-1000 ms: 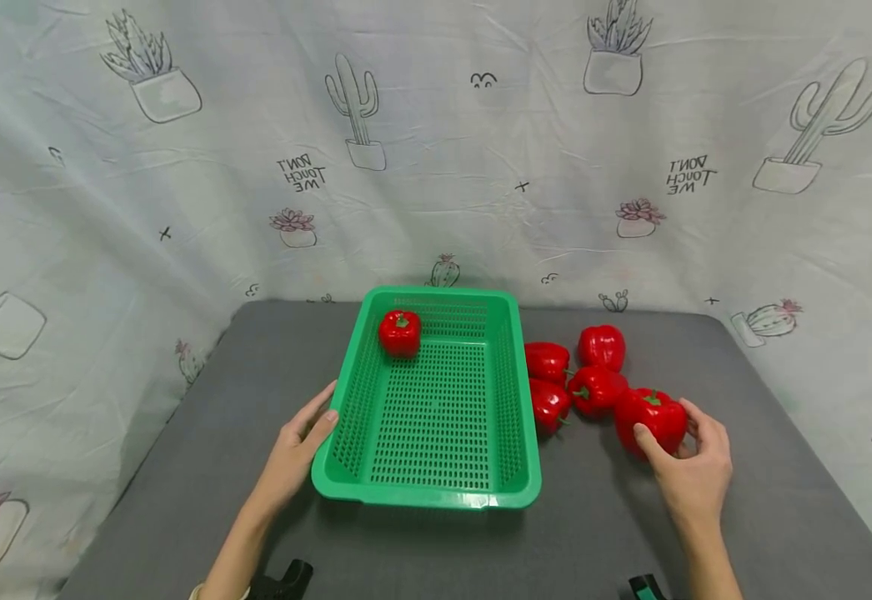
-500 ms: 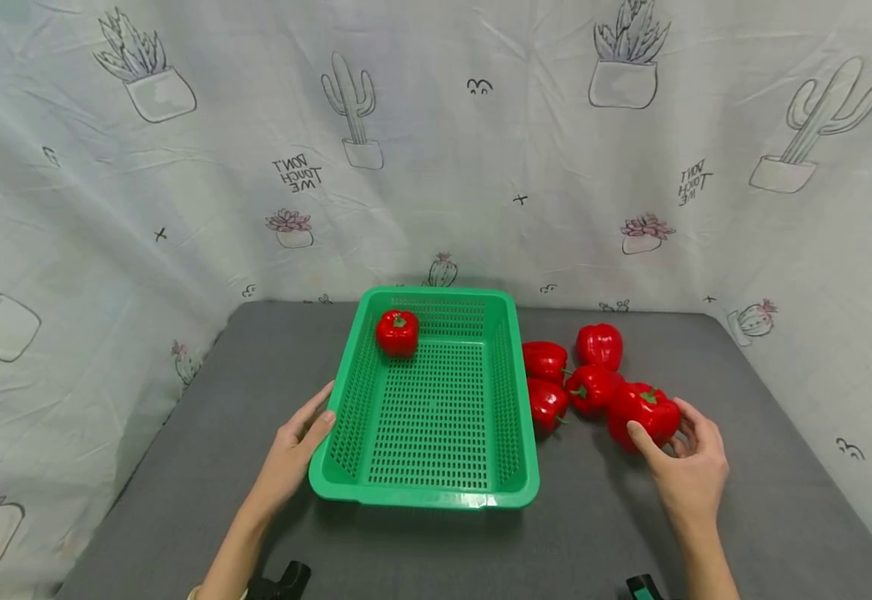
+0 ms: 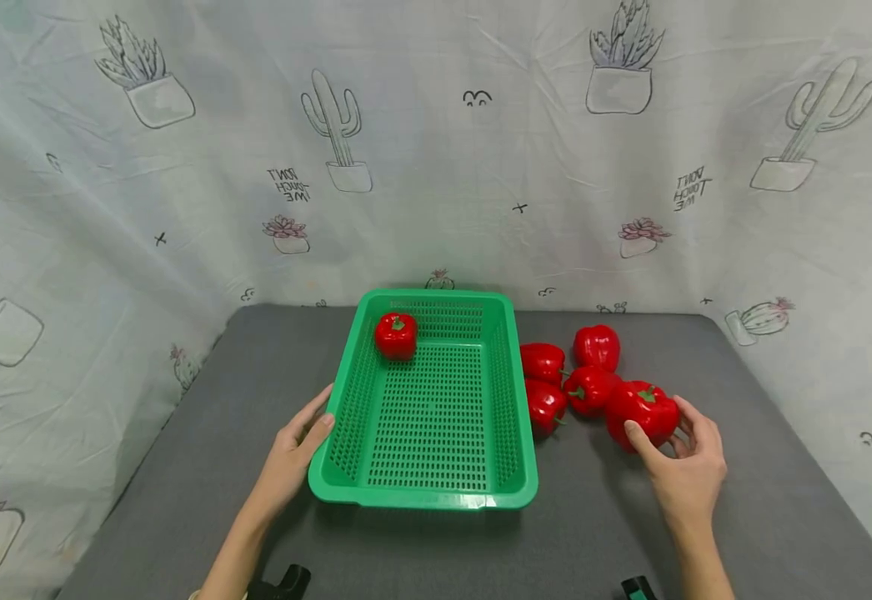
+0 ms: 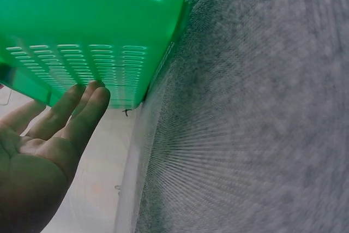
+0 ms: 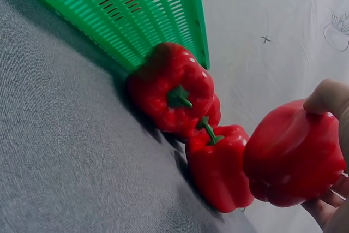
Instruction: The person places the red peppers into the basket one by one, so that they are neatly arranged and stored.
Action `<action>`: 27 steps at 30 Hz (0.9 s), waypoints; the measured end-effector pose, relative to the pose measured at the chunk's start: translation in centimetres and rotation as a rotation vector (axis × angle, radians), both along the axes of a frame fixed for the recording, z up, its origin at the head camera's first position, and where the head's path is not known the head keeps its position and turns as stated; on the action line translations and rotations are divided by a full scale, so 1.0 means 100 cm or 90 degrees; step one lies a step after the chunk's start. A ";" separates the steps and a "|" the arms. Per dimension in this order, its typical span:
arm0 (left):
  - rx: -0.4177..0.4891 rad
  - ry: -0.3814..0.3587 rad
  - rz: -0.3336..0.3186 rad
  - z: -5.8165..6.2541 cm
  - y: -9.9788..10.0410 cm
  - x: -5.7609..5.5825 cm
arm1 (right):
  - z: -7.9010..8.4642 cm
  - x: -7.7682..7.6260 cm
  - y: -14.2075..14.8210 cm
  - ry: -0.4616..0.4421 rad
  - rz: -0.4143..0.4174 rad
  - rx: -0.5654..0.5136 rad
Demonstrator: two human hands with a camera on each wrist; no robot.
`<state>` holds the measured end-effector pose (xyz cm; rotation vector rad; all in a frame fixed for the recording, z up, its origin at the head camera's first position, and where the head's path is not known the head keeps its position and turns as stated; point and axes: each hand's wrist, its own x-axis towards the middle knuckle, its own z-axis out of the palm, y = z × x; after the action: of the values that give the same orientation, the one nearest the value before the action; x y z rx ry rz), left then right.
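My right hand [image 3: 687, 475] grips a red bell pepper [image 3: 642, 415] between thumb and fingers. It is raised off the table, its green stem facing up in the head view; in the right wrist view the pepper [image 5: 294, 156] hangs apart from the table surface. My left hand [image 3: 289, 458] is at the left side of a green plastic basket [image 3: 424, 498]. Its thumb is by the rim, and in the left wrist view the fingers [image 4: 90, 110] extend straight along the slotted wall [image 4: 82, 58]. One red bell pepper [image 3: 396, 337] sits in the basket's far left corner.
Several more red bell peppers [image 3: 590, 392] lie clustered against the basket's right side on the grey table [image 3: 436, 558]. Behind the table hangs a pale curtain [image 3: 436, 200] printed with cacti.
My right hand and the bell pepper in it have moved slightly left and up. My left hand keeps its place at the basket, and the other peppers stay where they were.
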<state>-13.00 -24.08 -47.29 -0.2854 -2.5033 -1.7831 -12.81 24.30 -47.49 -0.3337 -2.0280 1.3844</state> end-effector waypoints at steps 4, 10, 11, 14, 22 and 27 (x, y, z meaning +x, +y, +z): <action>0.002 -0.011 0.002 0.001 0.000 0.000 | 0.000 -0.001 -0.003 0.021 0.014 0.007; 0.005 -0.015 -0.003 0.001 0.000 0.001 | -0.001 0.000 -0.008 0.037 0.027 0.024; 0.005 -0.014 -0.004 0.001 0.000 0.001 | -0.001 0.000 -0.008 0.038 0.028 0.022; 0.005 -0.014 -0.003 0.001 -0.001 0.001 | -0.002 0.001 -0.010 0.047 0.035 0.005; 0.001 -0.011 -0.002 0.001 -0.001 0.000 | 0.013 0.006 -0.021 0.069 0.077 -0.045; 0.016 -0.013 -0.011 0.002 -0.001 0.000 | 0.022 0.004 -0.025 0.100 0.134 -0.076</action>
<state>-13.03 -24.20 -47.08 -0.2890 -2.4978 -1.8320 -12.38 21.76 -45.28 -0.0611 -1.8979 1.6112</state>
